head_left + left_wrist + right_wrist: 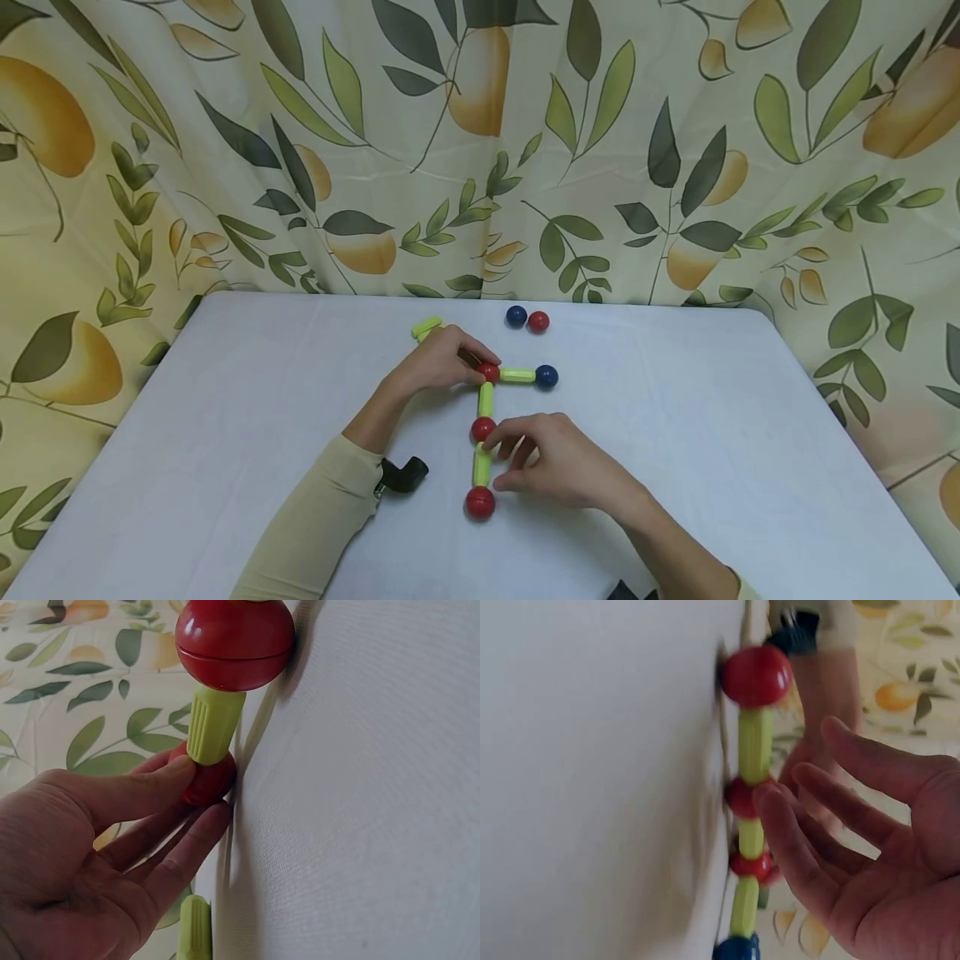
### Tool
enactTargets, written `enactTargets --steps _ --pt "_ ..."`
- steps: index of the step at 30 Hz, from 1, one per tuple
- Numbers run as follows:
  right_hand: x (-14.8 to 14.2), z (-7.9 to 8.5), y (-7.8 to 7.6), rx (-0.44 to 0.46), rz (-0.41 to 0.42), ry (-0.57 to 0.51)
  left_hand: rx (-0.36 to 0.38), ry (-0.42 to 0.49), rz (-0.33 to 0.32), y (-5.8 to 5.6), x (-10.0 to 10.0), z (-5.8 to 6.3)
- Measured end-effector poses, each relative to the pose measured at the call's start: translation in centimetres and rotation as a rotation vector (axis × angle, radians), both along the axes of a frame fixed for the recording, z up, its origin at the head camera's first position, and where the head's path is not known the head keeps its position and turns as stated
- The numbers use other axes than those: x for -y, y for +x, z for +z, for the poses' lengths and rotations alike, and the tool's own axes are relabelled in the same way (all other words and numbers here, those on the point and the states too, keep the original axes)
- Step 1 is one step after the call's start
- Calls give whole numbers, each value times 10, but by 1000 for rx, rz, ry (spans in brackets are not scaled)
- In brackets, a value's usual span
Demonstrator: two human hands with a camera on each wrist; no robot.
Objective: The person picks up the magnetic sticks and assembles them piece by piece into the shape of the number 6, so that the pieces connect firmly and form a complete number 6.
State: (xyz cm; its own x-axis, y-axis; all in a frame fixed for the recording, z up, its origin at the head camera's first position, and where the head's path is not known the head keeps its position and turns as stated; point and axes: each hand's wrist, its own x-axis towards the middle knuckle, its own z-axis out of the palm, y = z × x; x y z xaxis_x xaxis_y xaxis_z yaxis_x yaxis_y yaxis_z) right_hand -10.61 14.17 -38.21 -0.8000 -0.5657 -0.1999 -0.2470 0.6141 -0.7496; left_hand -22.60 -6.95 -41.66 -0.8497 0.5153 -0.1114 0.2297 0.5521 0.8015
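Red balls and yellow-green grooved sticks form a chain on the table, with a bend at its far end. My left hand (442, 360) pinches the corner red ball (489, 372) between thumb and fingers. From that ball, one stick (517, 376) runs right to a blue ball (547, 377). Another stick (486, 400) leads down to the middle red ball (483, 429), and a third stick (482, 468) to the nearest red ball (480, 503). Beside the middle ball is my right hand (558, 462), fingers loosely bent, thumb apart; a fingertip is at that ball, contact unclear.
At the table's far edge lie a loose blue ball (516, 316) and a loose red ball (538, 322). Loose yellow-green sticks (426, 326) lie behind my left hand, partly hidden. A leaf-and-fruit patterned curtain (480, 167) hangs behind the white-covered table (712, 400).
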Motion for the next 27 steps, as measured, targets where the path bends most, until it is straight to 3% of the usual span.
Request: enactTargets --steps 4,8,13,20,27 --pt "-12 4 -18 -73 -97 -14 6 5 3 0 1 0" --pt "-26 5 -41 -130 -262 -12 8 15 -1 -1 2 0" --pt "-41 3 -64 -95 -420 14 12 22 -14 -2 3 -1" --pt "-47 -8 -80 19 -445 20 7 17 -14 -2 3 -1" --pt "-45 -17 -84 24 -458 42 14 23 -11 -2 2 -1"
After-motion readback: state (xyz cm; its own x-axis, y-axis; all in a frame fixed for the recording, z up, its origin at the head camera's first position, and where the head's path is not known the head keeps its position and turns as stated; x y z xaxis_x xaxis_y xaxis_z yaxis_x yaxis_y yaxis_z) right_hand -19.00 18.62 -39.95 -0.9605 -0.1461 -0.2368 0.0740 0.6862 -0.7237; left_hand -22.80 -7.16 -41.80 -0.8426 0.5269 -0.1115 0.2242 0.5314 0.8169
